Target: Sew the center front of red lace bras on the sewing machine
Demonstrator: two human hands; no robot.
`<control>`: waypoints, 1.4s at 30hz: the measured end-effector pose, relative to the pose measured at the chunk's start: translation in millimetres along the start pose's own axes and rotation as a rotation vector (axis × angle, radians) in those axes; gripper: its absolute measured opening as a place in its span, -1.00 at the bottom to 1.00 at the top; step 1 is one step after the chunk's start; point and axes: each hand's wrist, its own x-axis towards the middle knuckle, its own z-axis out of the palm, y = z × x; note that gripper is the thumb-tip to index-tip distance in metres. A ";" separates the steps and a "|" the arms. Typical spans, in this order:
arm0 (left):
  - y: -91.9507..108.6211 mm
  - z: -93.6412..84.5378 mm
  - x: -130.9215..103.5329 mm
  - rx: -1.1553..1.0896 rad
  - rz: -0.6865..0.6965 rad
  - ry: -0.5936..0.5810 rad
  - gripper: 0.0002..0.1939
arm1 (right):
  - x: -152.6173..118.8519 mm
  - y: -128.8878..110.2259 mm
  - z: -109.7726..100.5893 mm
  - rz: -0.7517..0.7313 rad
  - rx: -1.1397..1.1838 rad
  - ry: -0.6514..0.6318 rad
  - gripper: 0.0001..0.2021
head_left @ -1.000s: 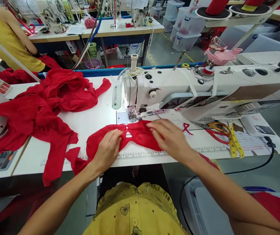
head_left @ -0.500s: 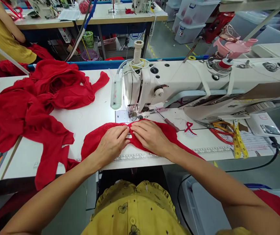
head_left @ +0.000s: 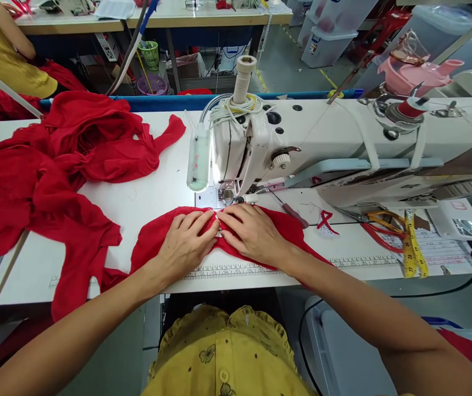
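Observation:
A piece of red fabric (head_left: 149,241) lies on the white table just in front of the sewing machine's presser foot (head_left: 227,195). My left hand (head_left: 186,241) grips its middle from the left, thumb and fingers drawn together. Close beside it, my right hand (head_left: 255,234) holds the same fabric from the right, the fingertips of both hands nearly meeting. A small whitish bit shows between them; I cannot make out what it is. The fabric edge is near the needle plate (head_left: 206,198), apart from the foot.
The white sewing machine (head_left: 310,129) stretches across the right. More red fabric (head_left: 66,165) is heaped on the left. Right of my hands lie a purple-handled tool (head_left: 294,215), a red scrap (head_left: 325,220), scissors (head_left: 386,221) and a yellow tape measure (head_left: 409,247). A printed ruler (head_left: 236,270) runs along the front.
The view has shifted slightly, so the machine appears farther right. My fingers have spread a little over the red fabric, and both hands stay at its middle.

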 end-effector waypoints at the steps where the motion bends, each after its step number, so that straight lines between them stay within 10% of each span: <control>1: 0.6 -0.5 0.0 0.012 -0.017 -0.009 -0.63 | -0.4 -0.3 0.0 0.012 0.000 -0.004 -0.66; 42: -4.6 -2.1 -4.0 -0.127 -0.204 -0.094 -0.40 | -19.6 17.9 -0.9 0.016 0.126 -0.062 -0.36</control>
